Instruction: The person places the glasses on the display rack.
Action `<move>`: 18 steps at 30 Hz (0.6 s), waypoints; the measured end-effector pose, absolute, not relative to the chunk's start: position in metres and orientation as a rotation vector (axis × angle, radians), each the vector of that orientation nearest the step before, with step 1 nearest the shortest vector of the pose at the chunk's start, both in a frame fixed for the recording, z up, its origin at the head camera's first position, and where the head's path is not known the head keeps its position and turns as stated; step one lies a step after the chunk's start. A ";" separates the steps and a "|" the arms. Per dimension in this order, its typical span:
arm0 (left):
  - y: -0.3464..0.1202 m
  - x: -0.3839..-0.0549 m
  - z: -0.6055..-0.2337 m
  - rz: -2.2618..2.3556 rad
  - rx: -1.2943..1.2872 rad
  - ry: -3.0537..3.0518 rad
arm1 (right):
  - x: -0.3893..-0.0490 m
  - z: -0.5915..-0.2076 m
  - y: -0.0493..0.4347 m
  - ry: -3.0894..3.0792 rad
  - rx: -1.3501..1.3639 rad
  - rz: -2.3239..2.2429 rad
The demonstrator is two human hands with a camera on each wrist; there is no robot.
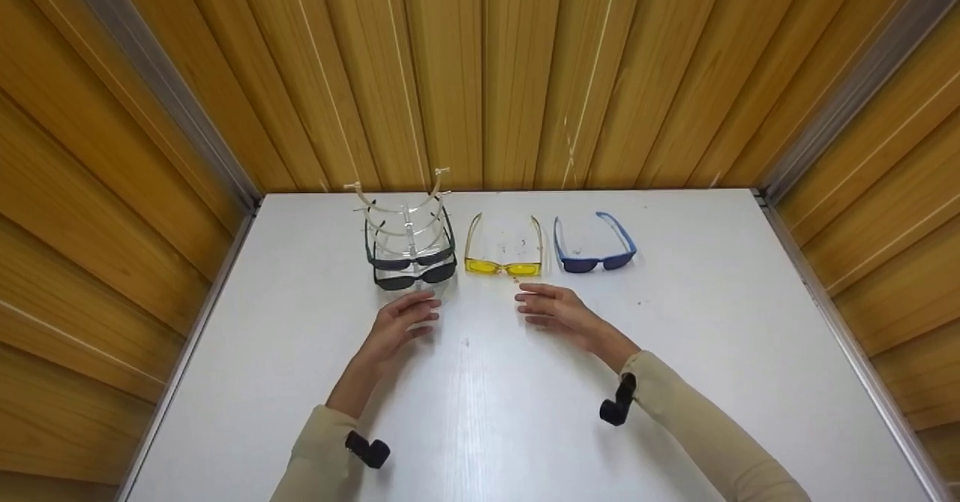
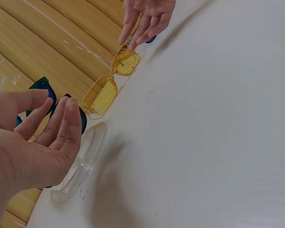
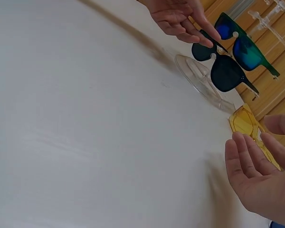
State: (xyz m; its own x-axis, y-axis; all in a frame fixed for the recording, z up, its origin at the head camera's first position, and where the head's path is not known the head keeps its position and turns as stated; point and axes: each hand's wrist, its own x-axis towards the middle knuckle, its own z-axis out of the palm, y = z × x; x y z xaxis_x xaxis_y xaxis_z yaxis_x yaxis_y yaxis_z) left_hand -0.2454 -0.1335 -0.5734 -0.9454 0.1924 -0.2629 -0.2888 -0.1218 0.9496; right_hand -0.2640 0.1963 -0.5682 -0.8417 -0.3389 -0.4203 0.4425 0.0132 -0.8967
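Observation:
My left hand [image 1: 397,326] hovers just in front of a clear display stand [image 1: 409,220], its fingers relaxed and holding nothing. Two pairs of dark sunglasses hang on the stand's lower tiers: black sunglasses [image 3: 226,73] at the bottom and green-framed sunglasses [image 3: 247,52] with blue lenses above. My right hand [image 1: 559,313], also loosely spread and holding nothing, is nearest to the yellow glasses [image 1: 502,268]. These lie on the table with temples unfolded, right of the stand. Farther right sit blue sunglasses [image 1: 598,263], likewise unfolded.
The white table [image 1: 465,412] is bounded by wood-patterned panels [image 1: 517,74] at the back and sides. The stand's curved clear base [image 2: 80,164] spreads on the tabletop, and its upper tiers rise near the back panel. Black wrist cameras [image 1: 367,449] are strapped to both sleeves.

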 end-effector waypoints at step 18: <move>-0.095 -0.263 -0.581 2.066 -0.021 1.819 | -0.268 -0.579 0.237 1.679 0.172 -1.991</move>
State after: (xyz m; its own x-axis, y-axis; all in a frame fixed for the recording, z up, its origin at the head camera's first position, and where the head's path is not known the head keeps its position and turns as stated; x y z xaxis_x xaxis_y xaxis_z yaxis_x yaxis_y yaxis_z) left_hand -0.2626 -0.0948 -0.5813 -0.9253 0.2748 -0.2615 -0.2942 -0.0845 0.9520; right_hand -0.2680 0.2371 -0.5794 -0.8540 -0.3075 -0.4197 0.4657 -0.0919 -0.8802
